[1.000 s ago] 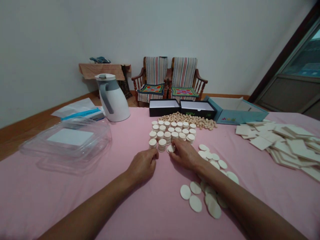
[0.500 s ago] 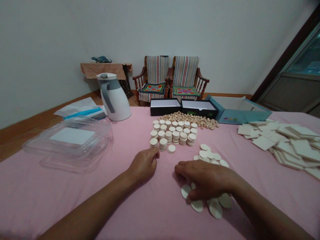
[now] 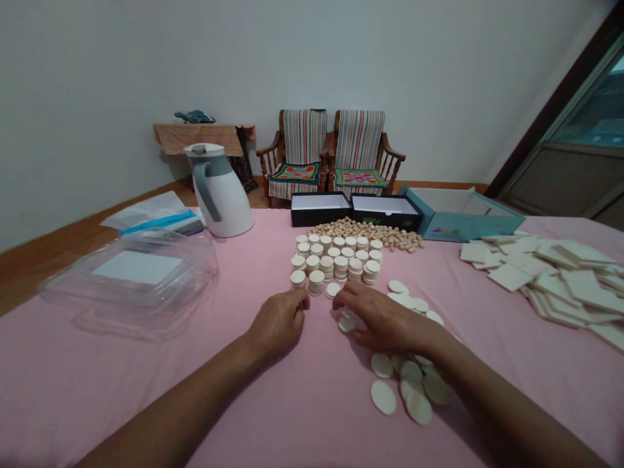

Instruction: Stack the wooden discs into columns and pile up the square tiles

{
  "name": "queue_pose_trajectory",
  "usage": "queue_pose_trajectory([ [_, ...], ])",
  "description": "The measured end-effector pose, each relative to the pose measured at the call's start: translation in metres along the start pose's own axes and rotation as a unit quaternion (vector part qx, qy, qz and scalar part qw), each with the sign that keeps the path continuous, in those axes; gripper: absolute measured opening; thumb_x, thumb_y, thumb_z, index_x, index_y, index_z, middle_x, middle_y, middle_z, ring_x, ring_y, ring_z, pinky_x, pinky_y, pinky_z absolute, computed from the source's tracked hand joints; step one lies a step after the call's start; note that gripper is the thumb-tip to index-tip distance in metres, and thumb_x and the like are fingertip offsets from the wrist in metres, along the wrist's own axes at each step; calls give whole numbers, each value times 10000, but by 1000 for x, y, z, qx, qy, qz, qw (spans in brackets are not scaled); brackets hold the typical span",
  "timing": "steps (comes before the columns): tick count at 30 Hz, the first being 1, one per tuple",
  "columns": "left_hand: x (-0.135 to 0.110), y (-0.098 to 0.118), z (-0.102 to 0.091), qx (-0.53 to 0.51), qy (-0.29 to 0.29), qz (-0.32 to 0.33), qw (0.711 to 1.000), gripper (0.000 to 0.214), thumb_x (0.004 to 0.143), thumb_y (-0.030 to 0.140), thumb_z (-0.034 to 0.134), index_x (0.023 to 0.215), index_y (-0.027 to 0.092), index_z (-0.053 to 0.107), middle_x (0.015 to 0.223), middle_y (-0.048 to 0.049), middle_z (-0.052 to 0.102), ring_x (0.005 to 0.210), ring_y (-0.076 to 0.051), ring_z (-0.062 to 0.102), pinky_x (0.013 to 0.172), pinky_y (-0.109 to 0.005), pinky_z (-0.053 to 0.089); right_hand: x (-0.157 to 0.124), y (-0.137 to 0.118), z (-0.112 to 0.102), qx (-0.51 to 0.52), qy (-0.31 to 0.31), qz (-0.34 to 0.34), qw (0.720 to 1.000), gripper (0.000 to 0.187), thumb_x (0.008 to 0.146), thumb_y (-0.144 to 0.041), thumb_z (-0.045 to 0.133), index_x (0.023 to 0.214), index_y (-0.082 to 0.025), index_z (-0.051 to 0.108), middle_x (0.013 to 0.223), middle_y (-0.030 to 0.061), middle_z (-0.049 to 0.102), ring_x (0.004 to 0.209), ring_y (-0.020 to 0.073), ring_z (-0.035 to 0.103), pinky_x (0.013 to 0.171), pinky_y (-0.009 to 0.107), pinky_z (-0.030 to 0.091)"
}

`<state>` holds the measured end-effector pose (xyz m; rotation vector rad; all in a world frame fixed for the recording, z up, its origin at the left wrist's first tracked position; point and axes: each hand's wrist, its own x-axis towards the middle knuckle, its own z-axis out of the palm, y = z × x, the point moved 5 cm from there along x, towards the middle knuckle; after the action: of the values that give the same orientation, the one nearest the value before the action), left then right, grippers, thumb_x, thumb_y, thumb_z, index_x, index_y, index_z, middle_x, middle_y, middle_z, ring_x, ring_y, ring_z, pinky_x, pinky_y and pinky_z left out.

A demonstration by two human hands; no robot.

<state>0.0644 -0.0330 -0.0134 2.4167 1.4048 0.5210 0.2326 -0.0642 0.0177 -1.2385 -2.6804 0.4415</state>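
Observation:
My right hand (image 3: 383, 318) pinches a round wooden disc (image 3: 347, 323) between thumb and fingers, just in front of a short disc stack (image 3: 333, 290) in the front row. My left hand (image 3: 280, 320) rests on the cloth with its fingers curled together, close to the front-left disc stack (image 3: 298, 280); I see nothing held in it. Several rows of pale disc stacks (image 3: 340, 268) stand beyond both hands. Loose discs (image 3: 412, 390) lie in a scattered pile under and around my right forearm, partly covered by it.
Small wooden pieces (image 3: 365, 233) are heaped behind the stacks, before two black boxes (image 3: 322, 216) and a blue box (image 3: 448, 229). Square wooden tiles (image 3: 556, 279) pile up at right. To the left are a white jug (image 3: 227, 201) and a clear plastic container (image 3: 131, 286) on the pink cloth.
My right hand has moved from the loose pile up and left toward the front row, now with a disc in its fingers. My left hand has stayed in place.

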Motion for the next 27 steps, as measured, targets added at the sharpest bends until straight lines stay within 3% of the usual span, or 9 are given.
queue_pose_trajectory([
  [5,-1,0,0,0,7,1,1000,178,717,52,417,776,194,507,718,-9,584,665,-147,544,637,-238,361,-1,13,8,21,-41,67,997,272,695,-215,622,952,-171,546,958,60,566,813,175,516,699,278,386],
  [11,-1,-1,0,0,6,-2,1000,188,709,40,413,767,190,512,706,-8,578,652,-145,537,623,-238,353,2,10,9,30,-32,59,997,275,669,-161,576,942,-172,540,953,61,562,808,168,501,691,270,366],
  [14,-1,0,0,-3,2,1,1000,195,712,39,414,776,187,524,719,-13,585,664,-148,544,630,-241,359,7,10,2,41,14,59,997,264,683,-160,568,943,-168,526,931,61,554,812,170,488,701,273,369],
  [19,-1,-1,0,-5,0,1,1000,202,720,42,420,796,185,540,745,-22,603,686,-156,561,648,-245,379,22,19,-7,16,152,69,986,235,733,-115,529,962,-167,509,925,64,530,834,173,457,733,284,367],
  [27,-2,-1,0,-5,4,3,1000,198,722,46,421,795,191,533,749,-20,604,694,-158,567,651,-245,383,34,25,9,-1,138,74,988,294,760,-70,472,1033,-143,551,949,81,553,898,180,483,777,291,381],
])
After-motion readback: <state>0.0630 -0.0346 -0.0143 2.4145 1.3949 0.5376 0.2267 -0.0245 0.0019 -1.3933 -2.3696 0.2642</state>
